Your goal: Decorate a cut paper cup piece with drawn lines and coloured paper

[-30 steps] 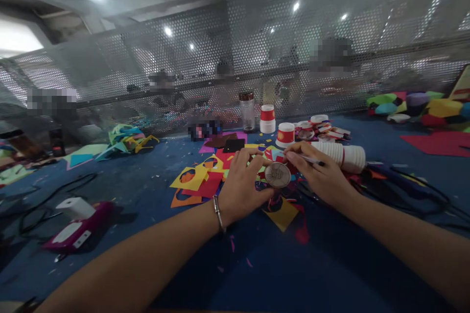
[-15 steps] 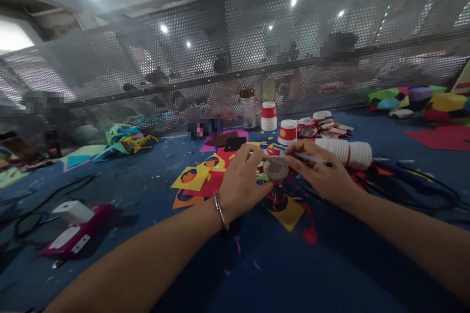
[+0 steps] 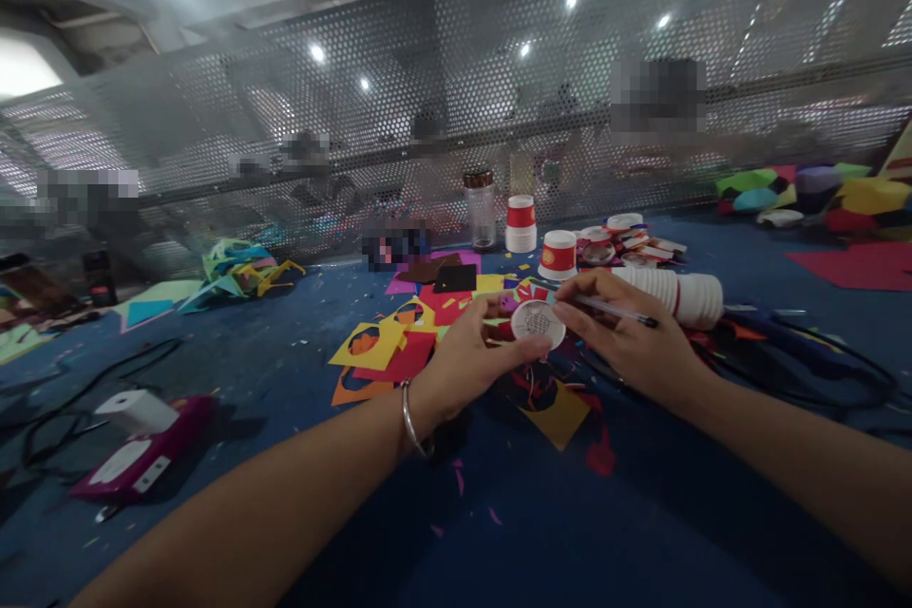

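Note:
My left hand, with a silver bangle at the wrist, grips a paper cup. The cup's round white base faces me and carries dark drawn lines in a grid-like pattern. My thumb lies over the lower part of the base, and the fingers hold the cup's side. My right hand pinches a slim pen, whose back end points to the right. The pen's tip is hidden by the fingers, close to the cup's right edge. Cut sheets of yellow paper and red paper lie left of the cup.
Paper cups and a clear bottle stand at the back. A stack of white cups lies on its side beyond my right hand. On the left is a purple power strip with a white plug; a tool with a cable lies right.
My left hand has turned the cup, so its base faces me more fully and looks brighter. The thumb now reaches over the base. The right hand with the pen has barely shifted.

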Available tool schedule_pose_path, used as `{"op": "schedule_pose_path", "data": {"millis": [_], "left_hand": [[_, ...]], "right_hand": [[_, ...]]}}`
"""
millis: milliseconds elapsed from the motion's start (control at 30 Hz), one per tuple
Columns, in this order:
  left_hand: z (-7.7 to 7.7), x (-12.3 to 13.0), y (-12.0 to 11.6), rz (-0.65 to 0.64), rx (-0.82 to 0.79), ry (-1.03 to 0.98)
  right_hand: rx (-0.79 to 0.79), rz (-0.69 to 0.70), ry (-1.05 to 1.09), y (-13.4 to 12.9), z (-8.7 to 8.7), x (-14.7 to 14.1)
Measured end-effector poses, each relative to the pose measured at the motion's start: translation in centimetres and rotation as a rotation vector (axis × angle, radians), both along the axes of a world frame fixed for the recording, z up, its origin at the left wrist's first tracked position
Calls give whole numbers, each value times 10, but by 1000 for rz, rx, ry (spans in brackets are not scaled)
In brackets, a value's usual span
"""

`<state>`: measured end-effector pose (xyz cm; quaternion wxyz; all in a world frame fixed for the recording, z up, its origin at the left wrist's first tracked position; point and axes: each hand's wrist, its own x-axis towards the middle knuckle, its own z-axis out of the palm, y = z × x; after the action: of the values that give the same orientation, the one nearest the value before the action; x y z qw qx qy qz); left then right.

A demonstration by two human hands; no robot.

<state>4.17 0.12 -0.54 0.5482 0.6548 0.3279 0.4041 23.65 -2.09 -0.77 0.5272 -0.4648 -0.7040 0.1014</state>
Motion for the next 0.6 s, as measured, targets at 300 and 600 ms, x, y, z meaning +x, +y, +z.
{"op": "schedule_pose_path", "data": {"millis": [300, 600], "left_hand": [[0, 6, -4, -124, -389, -288], [1, 6, -5, -133, -451, -320]], "right_hand": [[-61, 66, 12, -6, 5, 0], [-80, 65, 19, -8, 6, 0]]}}
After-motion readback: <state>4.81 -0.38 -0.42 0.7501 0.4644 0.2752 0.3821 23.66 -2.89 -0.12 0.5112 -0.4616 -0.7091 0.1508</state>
